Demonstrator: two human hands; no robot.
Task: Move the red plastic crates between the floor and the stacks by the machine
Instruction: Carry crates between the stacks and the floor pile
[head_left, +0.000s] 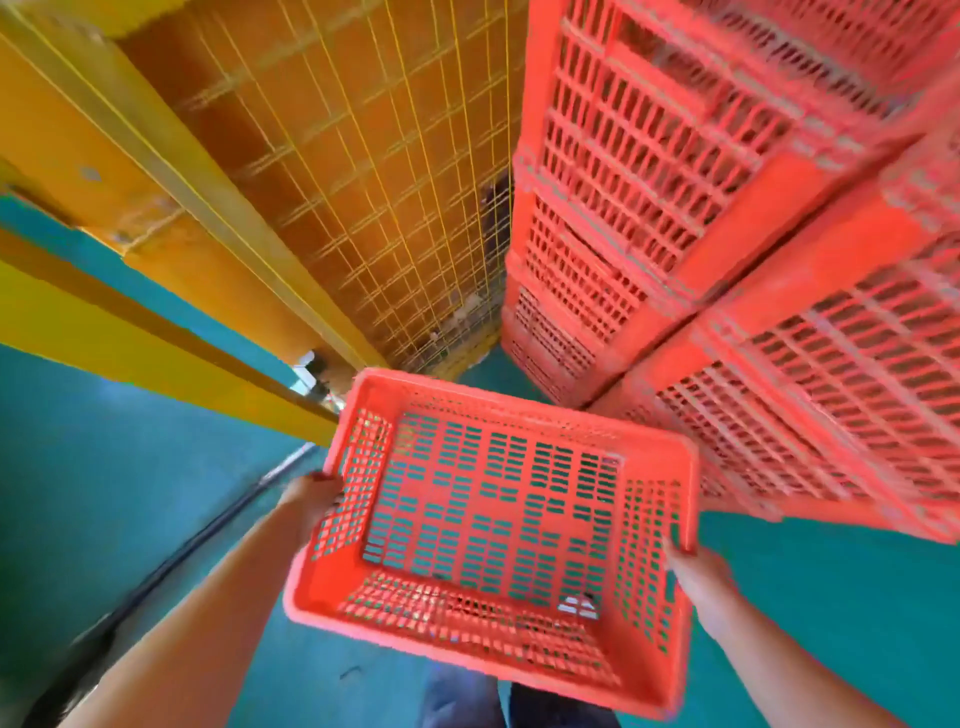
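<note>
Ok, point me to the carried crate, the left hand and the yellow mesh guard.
carried crate (470, 501), head view, its slotted floor.
left hand (307, 498), head view, back of hand at crate's left wall.
yellow mesh guard (374, 171), head view, middle of wire panel.

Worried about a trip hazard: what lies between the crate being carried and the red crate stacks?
Head view: only a bare wedge of green floor shows between the carried crate and the stacks; nothing lies on it.
</note>
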